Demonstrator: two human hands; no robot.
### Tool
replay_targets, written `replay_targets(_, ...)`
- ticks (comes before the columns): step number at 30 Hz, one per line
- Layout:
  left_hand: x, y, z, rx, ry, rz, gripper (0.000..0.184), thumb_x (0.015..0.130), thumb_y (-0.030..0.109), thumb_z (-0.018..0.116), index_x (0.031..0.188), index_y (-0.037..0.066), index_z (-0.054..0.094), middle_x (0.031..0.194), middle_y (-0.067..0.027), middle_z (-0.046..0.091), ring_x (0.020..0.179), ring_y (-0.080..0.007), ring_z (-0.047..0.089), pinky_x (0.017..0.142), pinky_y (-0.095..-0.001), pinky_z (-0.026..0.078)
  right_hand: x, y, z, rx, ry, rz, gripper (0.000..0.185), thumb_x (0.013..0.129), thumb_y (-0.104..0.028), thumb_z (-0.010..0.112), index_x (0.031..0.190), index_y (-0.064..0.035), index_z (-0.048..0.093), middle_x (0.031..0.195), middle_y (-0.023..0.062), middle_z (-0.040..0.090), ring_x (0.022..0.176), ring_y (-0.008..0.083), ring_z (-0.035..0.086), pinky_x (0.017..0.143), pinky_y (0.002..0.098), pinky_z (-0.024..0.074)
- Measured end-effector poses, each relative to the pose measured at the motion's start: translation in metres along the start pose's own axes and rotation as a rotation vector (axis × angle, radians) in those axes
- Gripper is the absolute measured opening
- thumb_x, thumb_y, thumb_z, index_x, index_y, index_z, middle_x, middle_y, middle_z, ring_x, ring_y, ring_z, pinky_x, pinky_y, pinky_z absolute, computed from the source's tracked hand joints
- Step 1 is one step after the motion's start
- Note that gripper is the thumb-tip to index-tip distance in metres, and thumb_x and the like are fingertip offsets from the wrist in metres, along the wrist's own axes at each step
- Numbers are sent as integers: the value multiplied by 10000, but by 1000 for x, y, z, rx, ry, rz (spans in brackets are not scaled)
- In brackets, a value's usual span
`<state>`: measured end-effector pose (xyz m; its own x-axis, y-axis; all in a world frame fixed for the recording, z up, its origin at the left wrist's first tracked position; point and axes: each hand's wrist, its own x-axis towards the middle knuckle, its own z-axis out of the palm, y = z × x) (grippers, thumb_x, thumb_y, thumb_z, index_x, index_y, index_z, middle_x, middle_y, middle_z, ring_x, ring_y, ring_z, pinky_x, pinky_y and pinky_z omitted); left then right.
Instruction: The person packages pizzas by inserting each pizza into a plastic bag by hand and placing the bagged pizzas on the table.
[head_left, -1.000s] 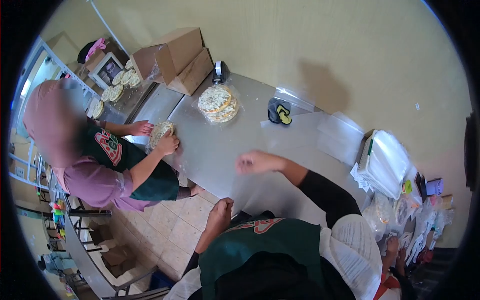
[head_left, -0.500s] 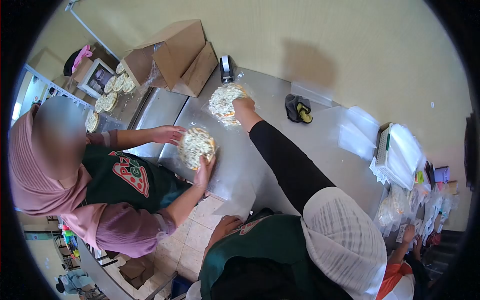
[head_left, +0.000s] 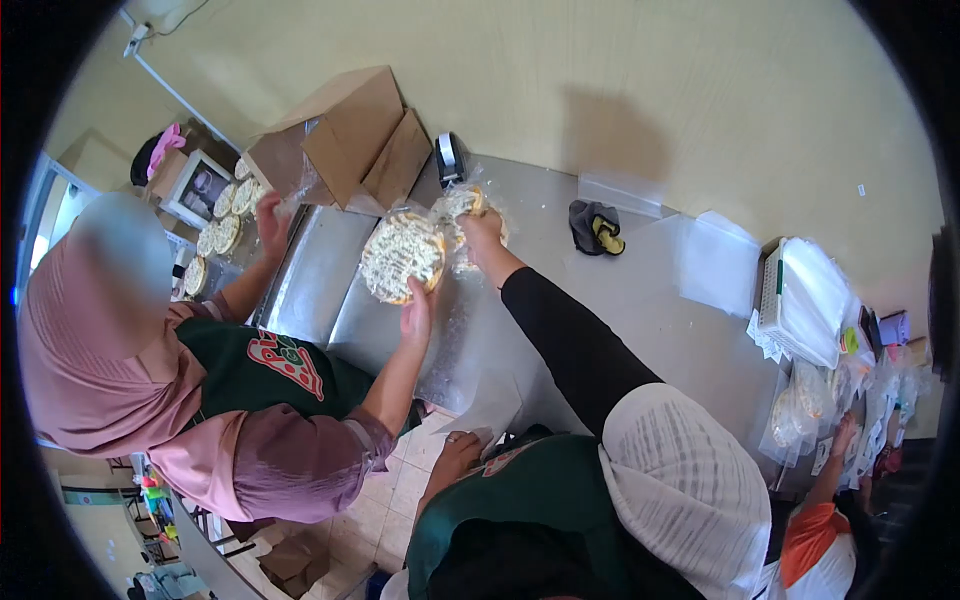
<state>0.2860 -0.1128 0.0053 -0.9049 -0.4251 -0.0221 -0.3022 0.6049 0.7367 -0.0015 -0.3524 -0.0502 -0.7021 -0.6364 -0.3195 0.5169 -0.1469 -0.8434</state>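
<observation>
My right hand (head_left: 484, 238), at the end of a black sleeve, grips the edge of a cheese-topped pizza (head_left: 462, 206) in clear plastic on the metal table (head_left: 590, 330). Its fingertips are partly hidden. My left hand (head_left: 456, 462) stays low by my green apron, fingers curled at a translucent plastic sheet (head_left: 488, 402). Left of my right hand, a co-worker's hand (head_left: 416, 312) supports a second cheese-topped pizza (head_left: 402, 258) in clear wrap, overlapping the edge of mine in view. That person's other hand (head_left: 271, 228) is raised, away from the pizza.
A tape dispenser (head_left: 449, 158) and an open cardboard box (head_left: 345, 135) stand beyond the pizzas. A grey-and-yellow cloth item (head_left: 597, 228) lies by the wall. Plastic sheets fill a basket (head_left: 800, 300) at right. More pizzas (head_left: 228, 232) lie far left; another person (head_left: 815, 540) works lower right.
The co-worker's pizza has moved up towards mine, and one of that person's hands has left it and risen. My pizza now looks tilted and partly covered; my right hand moved slightly.
</observation>
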Motion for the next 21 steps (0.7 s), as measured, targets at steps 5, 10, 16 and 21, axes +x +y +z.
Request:
replay_targets(5,2,-10,18,75,11,61,381,719,152,578,1061,-15,584,961,-151,560,874,-314,519,748,-370,423,17,-18,-57,231,-111,-31,372,657,42,648,967,28,444,907,152,561,804,251,595,725,388,508)
replay_targets(10,13,-6,32,127,-22,68,385,688,95,569,1059,-7,583,951,-169,559,900,-345,513,794,-404,421,-10,-76,-165,379,-388,16,431,690,40,628,1096,56,486,1042,159,586,922,263,601,835,390,486)
replay_targets(16,50,28,49,338,31,163,448,626,-77,506,1069,-35,559,900,-185,554,853,-358,519,810,-430,411,-109,-99,-332,590,-428,193,494,738,-44,634,1186,75,462,1156,179,560,1052,286,569,932,420,457)
replay_targets(21,87,81,66,380,125,191,436,637,-114,453,1061,-69,545,944,-212,533,863,-385,501,799,-435,409,-205,-106,-465,443,-193,168,521,729,-57,644,1195,80,455,1143,180,570,1044,285,574,933,415,456)
